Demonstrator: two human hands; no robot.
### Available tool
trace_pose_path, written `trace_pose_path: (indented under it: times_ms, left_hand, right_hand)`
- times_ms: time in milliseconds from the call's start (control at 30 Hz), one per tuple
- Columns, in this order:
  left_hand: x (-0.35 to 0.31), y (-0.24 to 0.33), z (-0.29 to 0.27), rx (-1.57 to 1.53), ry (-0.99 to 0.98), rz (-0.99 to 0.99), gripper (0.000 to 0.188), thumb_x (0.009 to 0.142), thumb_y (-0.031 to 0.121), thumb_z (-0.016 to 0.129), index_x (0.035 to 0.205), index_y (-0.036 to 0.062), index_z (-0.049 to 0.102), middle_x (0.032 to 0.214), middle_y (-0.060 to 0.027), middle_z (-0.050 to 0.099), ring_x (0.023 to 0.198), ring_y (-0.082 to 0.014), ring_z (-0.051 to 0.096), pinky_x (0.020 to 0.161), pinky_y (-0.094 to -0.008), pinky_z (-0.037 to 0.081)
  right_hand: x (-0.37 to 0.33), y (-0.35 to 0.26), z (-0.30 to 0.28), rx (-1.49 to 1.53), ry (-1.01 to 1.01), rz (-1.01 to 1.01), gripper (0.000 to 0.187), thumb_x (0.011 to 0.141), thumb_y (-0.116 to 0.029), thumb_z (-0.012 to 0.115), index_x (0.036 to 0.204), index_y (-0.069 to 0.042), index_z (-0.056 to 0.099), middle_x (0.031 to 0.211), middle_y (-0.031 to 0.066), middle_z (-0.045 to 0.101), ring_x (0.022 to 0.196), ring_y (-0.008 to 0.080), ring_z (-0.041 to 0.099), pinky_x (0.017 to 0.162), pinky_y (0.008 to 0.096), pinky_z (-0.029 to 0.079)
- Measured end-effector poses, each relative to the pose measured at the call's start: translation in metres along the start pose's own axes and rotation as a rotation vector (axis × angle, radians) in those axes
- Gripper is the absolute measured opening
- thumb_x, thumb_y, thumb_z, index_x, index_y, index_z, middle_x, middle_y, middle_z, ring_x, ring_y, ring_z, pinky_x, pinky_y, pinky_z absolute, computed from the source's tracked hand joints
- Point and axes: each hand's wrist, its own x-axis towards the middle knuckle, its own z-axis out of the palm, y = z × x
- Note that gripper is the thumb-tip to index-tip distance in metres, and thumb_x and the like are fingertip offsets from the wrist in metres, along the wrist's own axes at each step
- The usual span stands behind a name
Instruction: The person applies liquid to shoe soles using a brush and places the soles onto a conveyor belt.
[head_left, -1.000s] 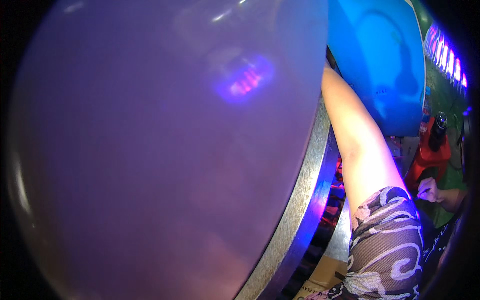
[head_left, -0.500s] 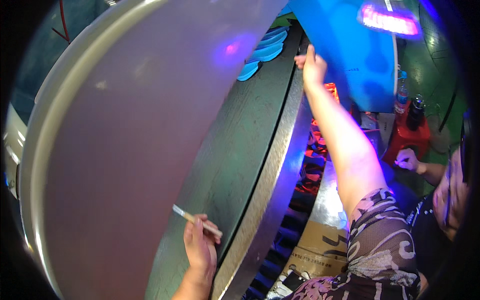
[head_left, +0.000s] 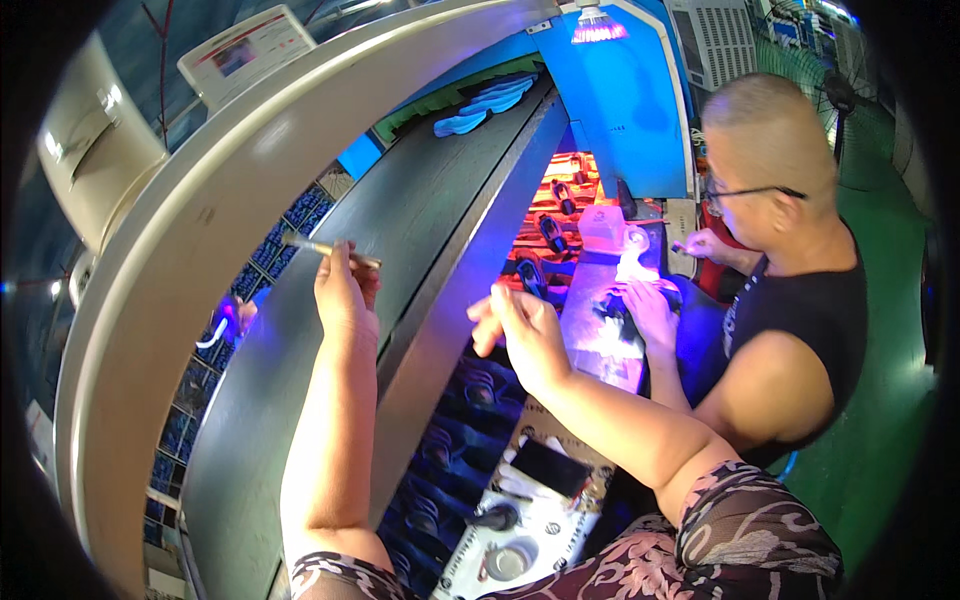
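Note:
My left hand point(head_left: 345, 290) grips a small brush point(head_left: 335, 250) with a wooden handle, its bristles pointing left over the dark green conveyor belt point(head_left: 300, 370). Just right of the belt's metal side rail point(head_left: 420, 380), my right hand point(head_left: 528, 335) hangs in the air with fingers loosely bent and partly apart, nothing visible in them. Several light-blue, wavy pieces like shoe soles point(head_left: 485, 108) lie at the belt's far end, beyond both hands.
A co-worker point(head_left: 790, 290) sits at right, hands at a brightly lit bench point(head_left: 600, 345). Dark shoes point(head_left: 550, 232) stand on a red-lit lower level. Below my right arm are a black phone point(head_left: 550, 467) and a round container point(head_left: 508, 562). A curved beige hood point(head_left: 250, 110) arches at left.
The view has swung, bringing more of the co-worker and bench into sight. My right hand has come back from the far rail toward me. The brush stays in my left hand, now farther along the belt.

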Motion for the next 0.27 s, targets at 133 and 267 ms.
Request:
trace_pose_path:
  times_ms: [133,267]
  left_hand:
    - [-0.171,0.039,-0.055,-0.091,-0.267,-0.12,0.026,0.09,0.032,0.061,0.09,0.0062,0.058,0.061,-0.0013,0.055,0.05,-0.0104,0.051,0.047,-0.0236,0.041]
    - [-0.358,0.043,-0.15,0.023,-0.066,-0.27,0.028,0.09,0.032,0.06,0.093,0.004,0.058,0.063,-0.0041,0.057,0.051,-0.0131,0.053,0.047,-0.0234,0.041]
  right_hand:
    - [-0.134,-0.028,0.004,-0.105,-0.28,0.356,0.035,0.1,-0.027,0.046,0.099,0.005,0.062,0.062,0.0052,0.06,0.054,0.0109,0.057,0.061,0.0243,0.046]
    - [-0.255,-0.022,0.006,-0.211,-0.712,0.36,0.058,0.097,-0.012,0.046,0.147,-0.004,0.017,0.099,0.0165,0.063,0.096,0.0206,0.063,0.091,0.033,0.045]
